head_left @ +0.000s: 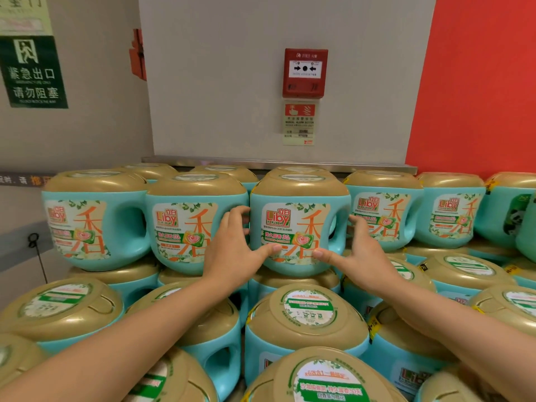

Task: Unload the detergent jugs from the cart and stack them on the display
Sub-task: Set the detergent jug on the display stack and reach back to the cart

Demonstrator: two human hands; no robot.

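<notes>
A teal detergent jug [293, 195] with a gold lid and an orange-and-green label stands upright in the top row of the display, between like jugs. My left hand [235, 250] grips its left side, fingers curled round the edge and thumb pressed on the label's lower front. My right hand [358, 250] grips its right side at the handle opening, thumb on the lower front. The jug rests on the gold lids of the row beneath. No cart is in view.
Several identical jugs fill the top row [95, 216] and the lower tiers [307, 320] in front of me. Behind the stack runs a metal ledge [278, 163] on a grey wall with a red fire alarm box [305, 72]. At right is a red wall [478, 82].
</notes>
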